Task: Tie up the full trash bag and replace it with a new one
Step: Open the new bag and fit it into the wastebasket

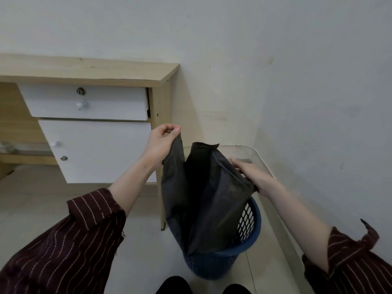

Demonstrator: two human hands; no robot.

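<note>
Head view: my left hand [162, 143] pinches and my right hand [251, 176] grips the bag [201, 198] by its rim above the bin [248, 240]; it looks light, limp, slippery.

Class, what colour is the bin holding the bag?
The bin around the bag is blue; head view.

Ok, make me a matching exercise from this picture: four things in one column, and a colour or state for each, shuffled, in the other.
Things:
1. trash bag
2. bin
3. left hand
4. drawer

Descriptions:
A. white
B. raised, pinching the trash bag's top corner
C. blue, with a latticed wall
D. dark, with its lower end inside the bin

Pairs: 1-D, 2-C, 3-B, 4-A.
</note>
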